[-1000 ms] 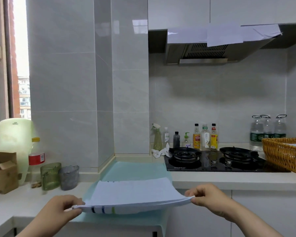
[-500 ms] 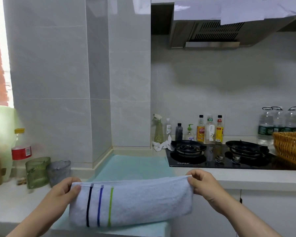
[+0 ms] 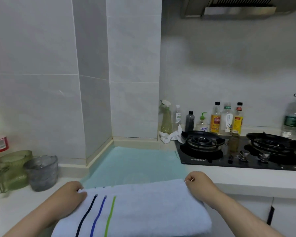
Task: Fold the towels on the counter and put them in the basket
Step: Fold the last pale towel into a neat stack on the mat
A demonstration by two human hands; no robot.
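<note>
white terry, striped at one end: the striped towel (image 3: pixel 143 211) lies doubled over along the near edge of the worktop (image 3: pixel 246 178), its rounded fold toward the person and its free edges lined up on the far side. the left grip (image 3: pixel 70 194) pinches the far corner beside the navy, blue and green stripes. the right grip (image 3: pixel 200 187) is curled tight on the opposite far corner. both rest low, with the cloth settled flat between them.

by the look of it, one fold is made and the piece is too long for stowing, so at least one more fold across its length seems due. beneath and behind it a mint towel (image 3: pixel 135 163) is spread flat, running back to the wall corner and not yet folded. the basket is out of view, so what it holds cannot be told. on this showing the job is in its early part: one towel half folded, one untouched, and nothing seen stowed.

along the right stands a black gas hob (image 3: pixel 212 156), with a crumpled white rag (image 3: pixel 171 135) and a spray bottle (image 3: pixel 166 117) at its back left corner. toward the worktop's left edge sit a green glass (image 3: pixel 14 168) and a grey glass (image 3: pixel 41 171), touching each other.
</note>
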